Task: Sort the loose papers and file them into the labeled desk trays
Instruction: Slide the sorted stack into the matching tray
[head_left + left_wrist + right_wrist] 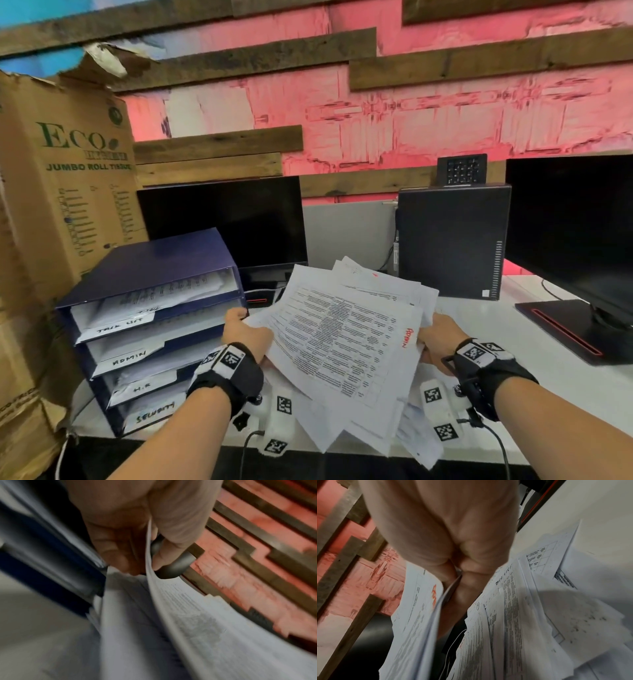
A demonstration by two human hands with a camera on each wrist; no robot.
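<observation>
I hold a loose sheaf of printed papers [346, 339] above the white desk [548, 377], tilted toward me; the top sheet bears "ADMIN" in red at its right edge. My left hand [245, 334] pinches the sheaf's left edge [150, 555], thumb on top. My right hand [436, 339] grips the right edge [440, 601], fingers under the sheets. More loose papers [513, 615] lie on the desk beneath, one marked "TASK LIST". A dark blue stack of desk trays [150, 325] stands at the left, with handwritten labels TASK LIST, ADMIN, H.R and a lowest one that is hard to read.
A tall cardboard box [61, 205] stands left of the trays. Behind are a dark monitor [222, 222], a black computer tower [452, 240] and a second monitor [575, 233] with its base on the desk. Cables hang over the desk's front edge.
</observation>
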